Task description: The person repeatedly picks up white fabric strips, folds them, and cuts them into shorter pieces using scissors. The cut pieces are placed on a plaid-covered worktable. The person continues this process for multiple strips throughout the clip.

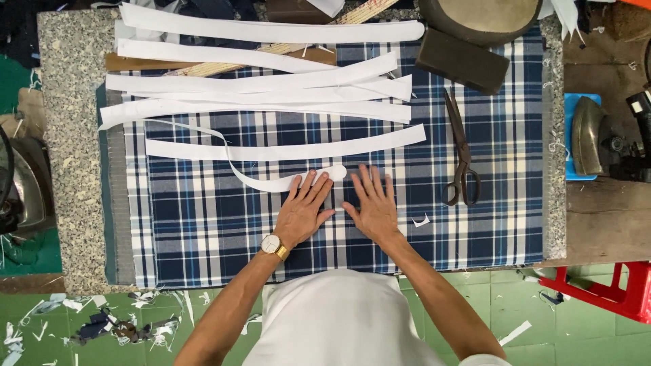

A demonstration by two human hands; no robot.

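Now both palms lie open and flat on the plaid cloth (203, 230), left hand (302, 211) touching the curled white strip (271, 183), right hand (371, 207) just beside it. Strip looks thin, limp and light; best pinched at its rounded end.

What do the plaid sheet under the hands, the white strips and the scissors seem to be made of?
Plaid sheet: woven cloth, matte, judging by its checked pattern and limp lie.
White strips: thin paper or stiffening fabric, matte; one curls freely, so which is unclear.
Scissors: dark, dull metal, probably steel, tarnished.
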